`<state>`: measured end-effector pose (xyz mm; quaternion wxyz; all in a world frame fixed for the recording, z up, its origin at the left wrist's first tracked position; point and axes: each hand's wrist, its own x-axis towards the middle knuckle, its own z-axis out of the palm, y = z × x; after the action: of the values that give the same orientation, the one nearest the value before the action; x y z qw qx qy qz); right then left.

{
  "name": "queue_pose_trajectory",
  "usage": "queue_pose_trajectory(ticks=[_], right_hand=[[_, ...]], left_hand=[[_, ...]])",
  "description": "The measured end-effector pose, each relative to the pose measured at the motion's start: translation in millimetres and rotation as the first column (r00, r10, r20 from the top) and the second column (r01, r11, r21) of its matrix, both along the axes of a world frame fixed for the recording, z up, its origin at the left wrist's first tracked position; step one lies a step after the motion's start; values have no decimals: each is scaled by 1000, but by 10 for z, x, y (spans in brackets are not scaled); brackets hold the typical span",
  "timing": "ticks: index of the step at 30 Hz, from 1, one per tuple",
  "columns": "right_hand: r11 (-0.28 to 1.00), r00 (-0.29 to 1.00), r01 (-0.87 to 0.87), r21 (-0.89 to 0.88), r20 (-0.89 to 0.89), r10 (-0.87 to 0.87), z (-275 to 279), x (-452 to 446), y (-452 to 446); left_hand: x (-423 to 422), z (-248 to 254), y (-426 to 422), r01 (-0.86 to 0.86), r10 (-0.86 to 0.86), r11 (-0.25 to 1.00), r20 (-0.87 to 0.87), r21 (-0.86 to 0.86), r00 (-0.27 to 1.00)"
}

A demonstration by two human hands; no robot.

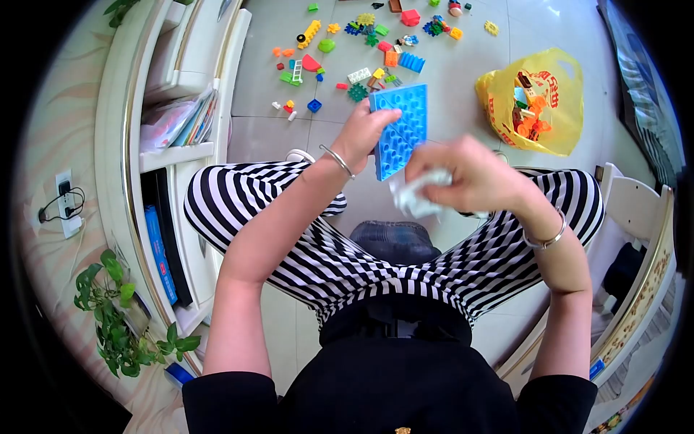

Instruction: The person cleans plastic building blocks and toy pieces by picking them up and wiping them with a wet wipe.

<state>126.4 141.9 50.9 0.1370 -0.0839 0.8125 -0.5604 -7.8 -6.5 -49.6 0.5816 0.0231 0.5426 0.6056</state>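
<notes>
My left hand (360, 134) grips a blue studded building-block plate (406, 134) by its left edge, thumb over the studded face. The plate is held up and tilted in front of my knees. Close to its lower right corner, my right hand (477, 177) is closed around a crumpled white tissue (421, 194). Motion blurs this hand and the tissue, and I cannot tell whether the tissue touches the plate.
Colourful toy blocks and gears, including a blue ribbed block (412, 63), lie scattered on the tiled floor (271, 134). A yellow plastic bag (564, 98) holding toy pieces stands at the right. A white cabinet (177, 159) lines the left, a white chair (623, 189) the right.
</notes>
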Motion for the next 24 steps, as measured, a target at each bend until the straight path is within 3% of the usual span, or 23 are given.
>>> queue_pose_trajectory(ticks=[1, 2, 3, 5, 6, 8, 9, 10, 11, 13, 16, 17, 18, 19, 20, 24], right_hand=[[1000, 1000, 8, -1, 3, -8, -1, -40, 12], [985, 982, 175, -5, -66, -175, 0, -93, 22], [942, 933, 335, -17, -135, -334, -1, -143, 33], [929, 911, 369, 23, -207, -357, -64, -227, 5], [916, 888, 397, 58, -278, -367, -93, -251, 7], [889, 888, 437, 140, -226, -401, -113, -260, 52], [858, 886, 461, 225, -175, -430, -130, -272, 89], [812, 851, 524, 256, -158, -500, -266, -279, 217], [737, 840, 542, 404, -219, -497, -393, -273, 386], [491, 809, 587, 644, -445, -383, -418, -230, 627], [478, 725, 689, 545, -538, -430, -330, -237, 681], [483, 728, 685, 546, -537, -426, -301, -245, 634], [625, 736, 670, 401, -471, -487, -227, -263, 511], [730, 748, 643, 231, -394, -534, -186, -291, 416], [777, 777, 596, 204, -390, -494, -237, -309, 361], [784, 758, 594, 179, -450, -472, -248, -371, 253]], left_hand=[[84, -3, -12, -32, 39, 997, -100, 72, 994], [145, -28, -13, -56, 84, 987, -194, 148, 977], [187, -47, -16, 137, -15, 985, -729, 108, 684], [228, -86, 2, 186, -44, 981, -875, 54, 482], [234, -86, 8, 192, -47, 980, -875, 54, 482], [225, -95, 6, 206, -91, 977, -981, -55, 170], [232, -22, 13, 207, -90, 977, -981, -54, 170], [249, 130, 19, 145, -117, 987, -938, -73, 326], [263, 251, 17, 85, -129, 991, -871, -101, 474], [254, 345, -32, 109, -186, 982, -849, -152, 494], [239, 420, -54, 67, -88, 996, -878, -64, 470], [214, 444, -49, 77, -122, 992, -920, -100, 372], [192, 451, -45, 86, -158, 986, -950, -140, 269], [168, 431, -39, 85, -160, 986, -950, -142, 269], [143, 401, -25, 77, -132, 990, -974, -120, 184], [90, 349, 2, 40, -75, 996, -997, -76, -26]])
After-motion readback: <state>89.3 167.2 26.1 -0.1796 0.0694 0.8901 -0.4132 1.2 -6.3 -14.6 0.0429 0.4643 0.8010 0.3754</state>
